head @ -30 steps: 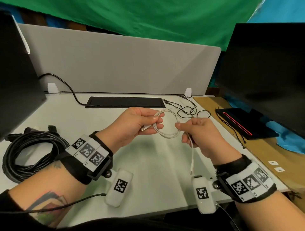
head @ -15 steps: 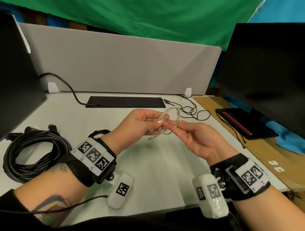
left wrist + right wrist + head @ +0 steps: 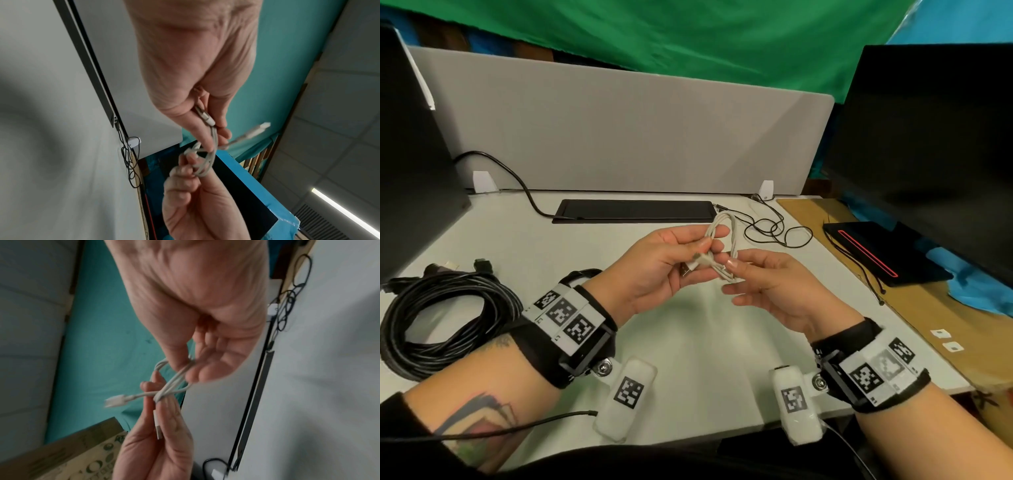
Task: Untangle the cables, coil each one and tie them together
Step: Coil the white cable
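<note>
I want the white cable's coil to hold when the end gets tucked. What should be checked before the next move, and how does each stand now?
1. Left hand grips the white cable coil: ok.
2. Right hand pinches the strands: ok.
3. Loops gathered in one bundle, off the desk: ok.
4. One end wrapped across the bundle, plug sticking out free: ok.
5. Wrap tight enough to hold: cannot tell.
6. Black cable coil lies coiled on the desk, ready for tying together: ok.
</note>
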Tool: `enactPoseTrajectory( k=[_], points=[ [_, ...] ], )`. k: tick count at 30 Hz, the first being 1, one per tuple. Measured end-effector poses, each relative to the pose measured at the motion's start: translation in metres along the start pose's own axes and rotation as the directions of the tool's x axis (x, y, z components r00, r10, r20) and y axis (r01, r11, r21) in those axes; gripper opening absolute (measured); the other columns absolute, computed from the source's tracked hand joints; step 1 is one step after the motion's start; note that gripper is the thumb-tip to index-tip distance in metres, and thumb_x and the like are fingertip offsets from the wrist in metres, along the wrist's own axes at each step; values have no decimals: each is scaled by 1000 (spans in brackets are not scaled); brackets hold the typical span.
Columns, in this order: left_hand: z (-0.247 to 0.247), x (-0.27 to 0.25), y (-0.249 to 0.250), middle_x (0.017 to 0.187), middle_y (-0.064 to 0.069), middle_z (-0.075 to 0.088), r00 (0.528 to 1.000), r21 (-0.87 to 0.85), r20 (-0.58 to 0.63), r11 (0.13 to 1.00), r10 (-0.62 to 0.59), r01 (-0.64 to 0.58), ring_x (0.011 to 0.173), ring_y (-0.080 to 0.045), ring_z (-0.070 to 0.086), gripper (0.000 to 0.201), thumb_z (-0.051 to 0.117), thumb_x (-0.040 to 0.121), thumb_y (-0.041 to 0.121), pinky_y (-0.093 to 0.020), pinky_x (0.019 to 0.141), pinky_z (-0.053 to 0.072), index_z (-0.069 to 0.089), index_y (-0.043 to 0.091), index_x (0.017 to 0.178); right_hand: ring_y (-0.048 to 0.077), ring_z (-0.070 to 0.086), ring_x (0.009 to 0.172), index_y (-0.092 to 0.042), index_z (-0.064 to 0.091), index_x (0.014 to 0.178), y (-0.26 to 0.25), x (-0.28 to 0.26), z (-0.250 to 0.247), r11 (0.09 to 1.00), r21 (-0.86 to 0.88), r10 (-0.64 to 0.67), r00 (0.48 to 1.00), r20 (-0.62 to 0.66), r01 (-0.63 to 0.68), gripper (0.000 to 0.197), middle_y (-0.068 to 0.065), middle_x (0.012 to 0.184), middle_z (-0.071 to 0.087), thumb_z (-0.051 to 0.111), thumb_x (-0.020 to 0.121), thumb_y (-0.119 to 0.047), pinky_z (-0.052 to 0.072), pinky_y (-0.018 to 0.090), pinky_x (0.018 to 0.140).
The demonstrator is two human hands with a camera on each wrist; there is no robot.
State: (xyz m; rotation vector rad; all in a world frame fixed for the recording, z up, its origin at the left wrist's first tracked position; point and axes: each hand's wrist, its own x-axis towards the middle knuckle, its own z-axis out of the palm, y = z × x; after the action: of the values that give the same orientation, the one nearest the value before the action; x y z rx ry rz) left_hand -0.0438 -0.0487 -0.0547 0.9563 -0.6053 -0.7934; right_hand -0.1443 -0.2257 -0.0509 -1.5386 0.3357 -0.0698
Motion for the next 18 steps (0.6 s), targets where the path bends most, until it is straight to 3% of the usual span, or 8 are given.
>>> enactPoseTrajectory(
  k=[2,5,8,12,15,18],
  points=[
    [0,0,1,90,-2,74,1000,19,-4,1000,2,-2,88,-15,74,25,64,86,12,-25,72,61,79,14,105,16,65,59,-1,68,89,-1,0,3,998,58,-15,1000,18,14,12,10,74,69,73,87,-11,56,23,53],
    [0,-1,1,93,-7,76,1000,81,-18,997,9,-7,93,-21,75,24,66,83,13,-27,73,60,80,13,103,16,48,45,-7,55,70,1,6,1,990,-111,-106,975,-196,85,23,6,55,58,73,83,0,42,23,41],
    [4,-1,-6,98,-11,76,1000,137,-9,991,-2,3,99,-22,73,24,68,82,14,-26,75,60,78,13,104,17,46,45,-8,51,77,3,10,-1,942,-308,-236,917,-320,135,23,5,54,52,71,77,4,37,23,42],
    [8,1,-10,105,-10,77,998,205,-54,979,20,-9,100,-17,73,29,70,79,19,-23,77,57,76,14,108,19,48,53,-6,60,73,10,11,-2,794,-593,-388,863,-325,134,6,12,59,53,65,77,-7,41,31,51],
    [10,1,-11,102,-2,77,992,236,-115,972,53,-25,95,-7,68,27,70,80,22,-20,80,51,76,17,106,15,43,48,-5,62,66,10,11,-3,782,-615,-383,854,-352,98,13,1,51,48,62,77,-11,37,29,48],
    [8,4,-12,99,6,77,977,191,-210,982,40,1,89,-10,51,18,64,91,15,-23,72,35,75,17,106,18,38,53,11,59,72,6,12,-3,822,-566,-301,890,-341,61,26,7,57,41,65,78,-14,32,31,52]
  ],
)
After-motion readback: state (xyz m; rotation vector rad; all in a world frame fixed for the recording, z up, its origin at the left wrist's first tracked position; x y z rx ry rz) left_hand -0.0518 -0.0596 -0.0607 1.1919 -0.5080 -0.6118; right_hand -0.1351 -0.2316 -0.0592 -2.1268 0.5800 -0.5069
